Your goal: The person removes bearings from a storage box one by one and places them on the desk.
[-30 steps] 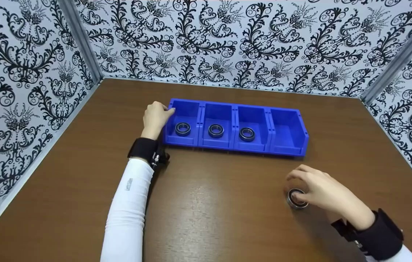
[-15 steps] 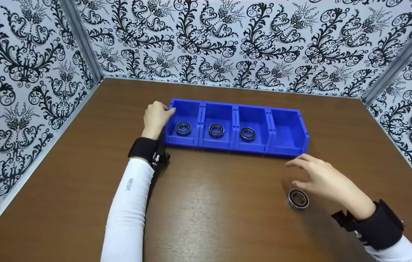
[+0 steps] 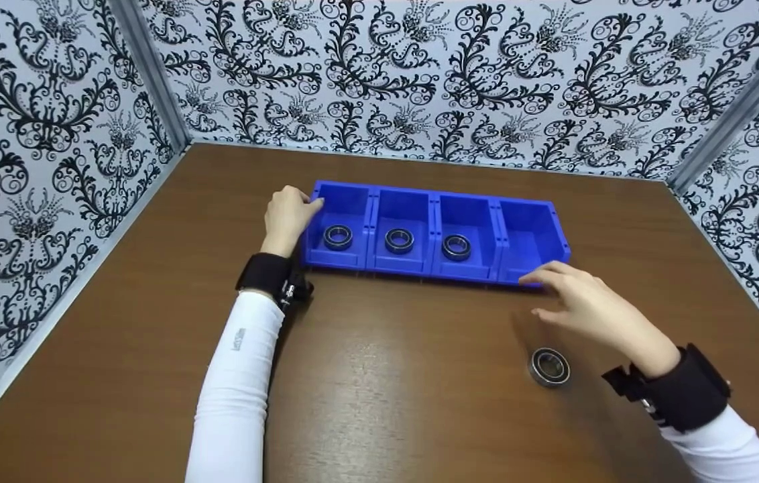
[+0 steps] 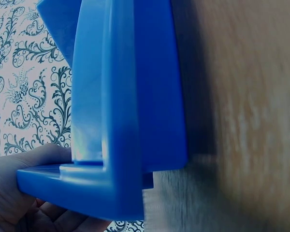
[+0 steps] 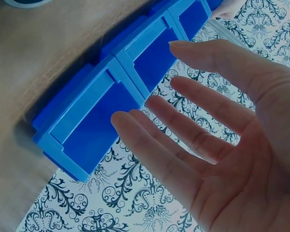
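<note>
A row of joined blue plastic bins (image 3: 399, 266) stands at the middle back of the table. My left hand (image 3: 285, 218) grips its left side wall; in the left wrist view the thumb is on one side of the wall and the fingers are on the other. One ball bearing lies in each of the three left compartments: the left bearing (image 3: 327, 239), the middle bearing (image 3: 388, 243) and the right bearing (image 3: 446, 250). Another bearing (image 3: 550, 382) lies flat on the table. My right hand (image 3: 591, 312), fingers apart and holding nothing, hovers between this bearing and the rightmost compartment.
The brown wooden table (image 3: 366, 376) spreads in front of the bins and to both sides. Patterned wall panels (image 3: 420, 80) close it in at the back, left and right, with grey metal posts (image 3: 148, 74) at the corners.
My right hand has let go of the bearing on the table and moved up and away from it, towards the bins. The left hand and the bins have stayed put.
</note>
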`<action>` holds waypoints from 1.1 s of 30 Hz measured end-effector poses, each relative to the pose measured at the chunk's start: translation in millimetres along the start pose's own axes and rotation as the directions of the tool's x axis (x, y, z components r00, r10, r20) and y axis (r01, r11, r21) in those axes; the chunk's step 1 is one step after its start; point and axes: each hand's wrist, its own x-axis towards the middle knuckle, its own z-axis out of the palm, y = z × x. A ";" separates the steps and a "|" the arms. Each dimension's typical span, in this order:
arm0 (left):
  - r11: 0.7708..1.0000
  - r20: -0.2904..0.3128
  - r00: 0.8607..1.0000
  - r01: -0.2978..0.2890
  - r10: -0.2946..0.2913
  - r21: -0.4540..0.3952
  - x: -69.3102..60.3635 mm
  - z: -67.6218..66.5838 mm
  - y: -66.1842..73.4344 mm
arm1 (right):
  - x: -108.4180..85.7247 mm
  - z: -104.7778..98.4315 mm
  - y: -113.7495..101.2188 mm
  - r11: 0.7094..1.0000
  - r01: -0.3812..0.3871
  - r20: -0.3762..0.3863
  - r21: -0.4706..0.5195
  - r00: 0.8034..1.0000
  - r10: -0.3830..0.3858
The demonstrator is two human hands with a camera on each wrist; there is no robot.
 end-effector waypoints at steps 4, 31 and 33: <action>1.000 0.002 1.000 0.003 -0.003 -0.012 0.6 0.4 -0.5 | 7.6 -1.0 0.8 1.000 0.009 -0.007 0.000 1.000 -0.009; 1.000 -0.015 1.000 0.004 -0.004 0.002 1.7 1.3 -0.1 | 60.5 -6.9 6.5 1.000 -0.009 -0.006 0.027 1.000 0.010; 1.000 -0.010 1.000 0.010 -0.010 -0.005 1.6 1.2 -0.3 | 63.6 -7.2 6.7 1.000 -0.013 -0.001 0.021 1.000 0.013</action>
